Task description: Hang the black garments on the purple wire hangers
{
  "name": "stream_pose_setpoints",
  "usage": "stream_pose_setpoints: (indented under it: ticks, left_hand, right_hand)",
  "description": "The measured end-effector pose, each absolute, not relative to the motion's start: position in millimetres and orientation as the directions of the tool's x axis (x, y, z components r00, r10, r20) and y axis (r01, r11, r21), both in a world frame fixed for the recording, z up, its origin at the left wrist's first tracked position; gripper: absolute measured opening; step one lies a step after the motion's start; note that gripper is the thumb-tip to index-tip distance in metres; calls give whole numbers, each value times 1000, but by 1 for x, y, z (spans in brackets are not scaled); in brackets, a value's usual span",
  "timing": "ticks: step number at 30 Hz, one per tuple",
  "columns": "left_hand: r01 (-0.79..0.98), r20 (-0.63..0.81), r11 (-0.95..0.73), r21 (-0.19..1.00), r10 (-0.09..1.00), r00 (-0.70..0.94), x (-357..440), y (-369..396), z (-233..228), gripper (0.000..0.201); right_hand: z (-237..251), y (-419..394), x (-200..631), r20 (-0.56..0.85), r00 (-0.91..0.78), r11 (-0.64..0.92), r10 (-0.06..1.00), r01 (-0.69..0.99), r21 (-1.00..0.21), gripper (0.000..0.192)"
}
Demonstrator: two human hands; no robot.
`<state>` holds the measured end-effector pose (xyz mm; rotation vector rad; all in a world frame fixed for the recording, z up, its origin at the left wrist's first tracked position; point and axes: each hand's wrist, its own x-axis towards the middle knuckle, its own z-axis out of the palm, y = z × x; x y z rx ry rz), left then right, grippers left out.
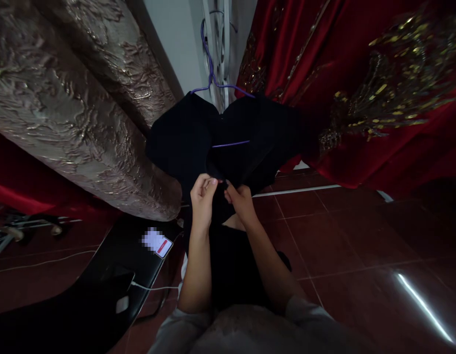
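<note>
A dark short-sleeved garment (180, 132), black or navy, hangs in front of me on a purple hanger (211, 78). Its front is parted, and the hanger's lower bar shows inside the gap. My left hand (204, 189) pinches one front edge of the cloth with thumb and fingers. Close beside it, my right hand (240, 197) is closed on the facing edge. Both hands meet at the middle of the front, fingertips almost touching. Any button or fastener between the fingers is too dark and small to make out.
Textured beige curtain fabric (88, 113) hangs at left. Red fabric with gold sequins (353, 108) hangs at right. A black bench (113, 236) at lower left carries a lit phone (163, 247) and a white cable (154, 287). Red tiles (338, 236) cover the floor.
</note>
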<state>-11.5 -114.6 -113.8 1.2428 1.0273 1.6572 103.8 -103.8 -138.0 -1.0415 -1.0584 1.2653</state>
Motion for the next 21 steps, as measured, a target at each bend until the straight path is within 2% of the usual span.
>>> stream_pose_setpoints:
  ticks: [2,4,7,11,13,15,17,19,21]
  left_hand:
    - [-22,311,-313,950,948,-70,-22,-110,-124,14]
    - [139,301,-300,944,953,12,-27,-108,-133,15]
    - [293,381,-350,890,923,-57,-23,-104,-144,10]
    - [306,453,-378,874,861,-232,-3,-95,-162,17]
    - [339,453,-365,867,862,-229,7,-90,-173,16]
    - [348,436,-349,870,875,-211,14,-87,-185,15]
    - [322,414,-333,886,881,-228,18,-87,-192,14]
    - [300,405,-323,897,875,-266,17,-88,-191,13]
    - [264,413,-340,903,857,-309,14,-91,-181,11]
  right_hand:
    - [-137,-106,107,7,74,21,997,-180,-983,60]
    - [-137,-105,111,29,52,36,998,-140,-990,59]
    - [-135,-100,116,102,-82,97,991,-62,-993,47]
    - [-106,-81,116,144,-178,139,973,-41,-989,33]
    - [-69,-69,116,204,-127,189,971,-115,-975,26]
    - [-21,-61,118,324,-31,315,946,-168,-934,23]
    - [23,-60,125,447,60,450,892,-188,-873,23]
    - [45,-68,135,556,33,552,830,-185,-813,26]
    - [37,-82,143,538,-55,527,841,-136,-839,34]
